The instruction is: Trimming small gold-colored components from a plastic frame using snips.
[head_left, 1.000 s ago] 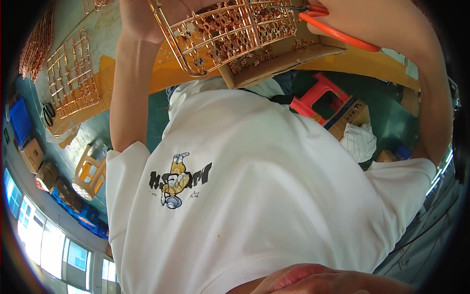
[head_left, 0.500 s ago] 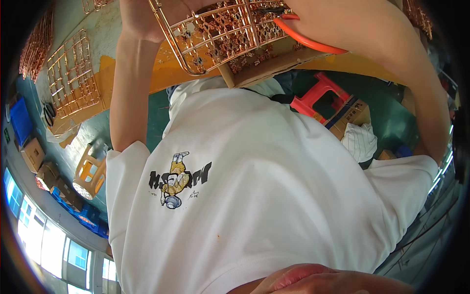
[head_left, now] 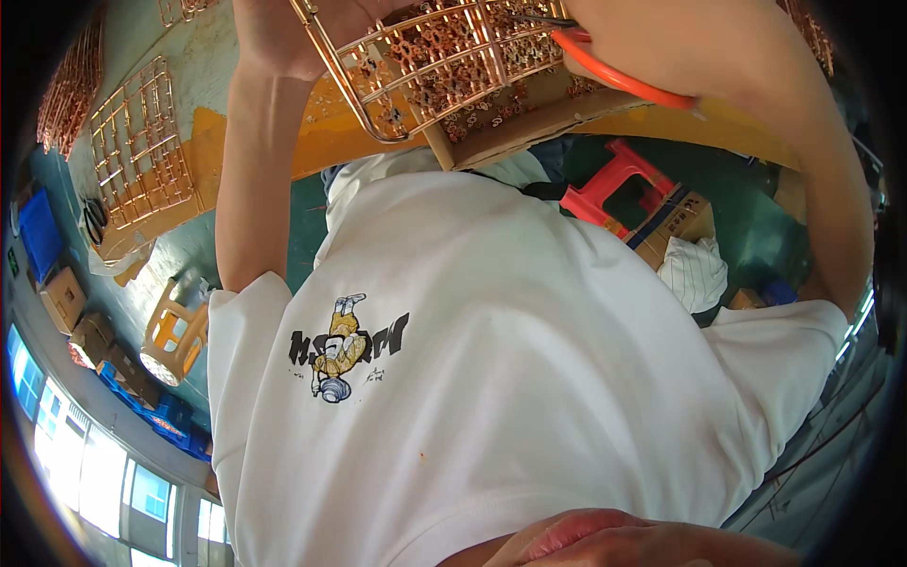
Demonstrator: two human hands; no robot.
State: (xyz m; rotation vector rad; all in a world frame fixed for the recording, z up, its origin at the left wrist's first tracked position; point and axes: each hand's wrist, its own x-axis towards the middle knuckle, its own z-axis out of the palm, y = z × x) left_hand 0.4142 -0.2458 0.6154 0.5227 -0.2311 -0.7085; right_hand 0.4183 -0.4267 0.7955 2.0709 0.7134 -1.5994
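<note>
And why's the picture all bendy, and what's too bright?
Head view: the wide fisheye lens curves straight edges, like the yellow table edge, and leaves dark corners; head view, lower left: windows glare nearly white; head view, top: the shiny wire rack catches bright highlights.

The rack (head_left: 491,57) looks glossy, smooth metal; the orange handle (head_left: 628,81), shiny plastic; the box (head_left: 534,128), matt cardboard; the shirt (head_left: 529,369), matt cloth; the red stool (head_left: 590,197), smooth plastic.

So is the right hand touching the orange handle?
Touching: in the head view the orange handle comes out from under the right hand and lies along its edge.
</note>
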